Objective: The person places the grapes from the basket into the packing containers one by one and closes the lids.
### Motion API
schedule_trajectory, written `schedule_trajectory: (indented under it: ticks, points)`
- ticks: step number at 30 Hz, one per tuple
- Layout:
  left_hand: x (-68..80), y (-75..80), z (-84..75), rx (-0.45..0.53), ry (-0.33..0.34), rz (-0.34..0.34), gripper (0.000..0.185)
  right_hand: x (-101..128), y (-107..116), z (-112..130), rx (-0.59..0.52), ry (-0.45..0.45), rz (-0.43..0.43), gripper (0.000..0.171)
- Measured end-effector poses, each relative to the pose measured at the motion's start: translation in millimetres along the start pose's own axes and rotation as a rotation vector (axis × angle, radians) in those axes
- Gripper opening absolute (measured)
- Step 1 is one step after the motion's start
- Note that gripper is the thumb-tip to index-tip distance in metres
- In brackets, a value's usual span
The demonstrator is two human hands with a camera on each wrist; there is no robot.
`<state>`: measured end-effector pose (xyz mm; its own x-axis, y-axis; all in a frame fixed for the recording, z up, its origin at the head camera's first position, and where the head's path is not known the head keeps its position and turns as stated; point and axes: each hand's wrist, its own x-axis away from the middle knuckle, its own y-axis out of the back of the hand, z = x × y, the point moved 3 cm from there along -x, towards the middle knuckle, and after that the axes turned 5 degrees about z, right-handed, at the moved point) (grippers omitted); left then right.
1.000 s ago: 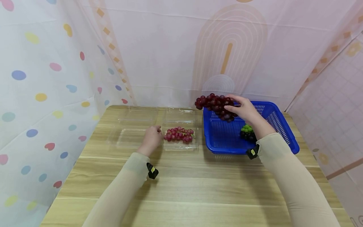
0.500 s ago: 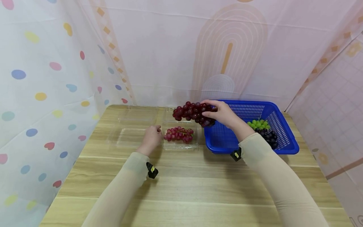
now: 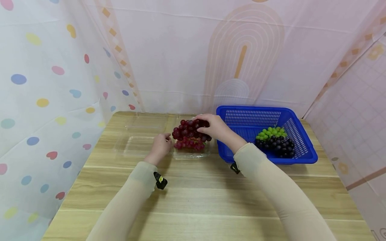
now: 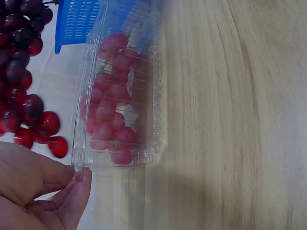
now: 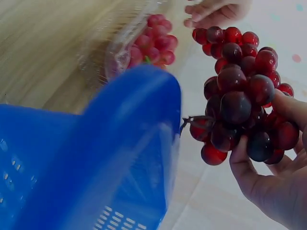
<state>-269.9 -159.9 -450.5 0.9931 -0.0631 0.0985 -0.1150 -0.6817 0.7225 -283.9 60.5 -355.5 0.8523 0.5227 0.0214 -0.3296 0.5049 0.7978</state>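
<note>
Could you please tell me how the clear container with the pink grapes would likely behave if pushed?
The clear container looks thin-walled, so it may flex when squeezed. With the left hand pinching one corner of its rim, a push might swivel it about that corner. The pink grapes inside could shift, though its raised walls would probably keep them in.

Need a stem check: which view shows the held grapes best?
Right wrist: the held grapes look large, stem visible. Head: small, partly covered by the right hand. Left wrist: cut off at the edge.
</note>
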Motion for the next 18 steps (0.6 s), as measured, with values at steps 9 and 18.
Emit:
schedule_trajectory:
  ticks: [9, 18]
  points:
    - [0.2, 2.3, 4.3, 0.028, -0.020, 0.026, 0.038, -9, -21, 9, 0.179, 0.021, 0.002, 0.046]
    - [-0.2, 4.0, 4.3, 0.067, -0.031, 0.031, 0.039, -6, -35, 12, 0.322, 0.041, 0.000, 0.048]
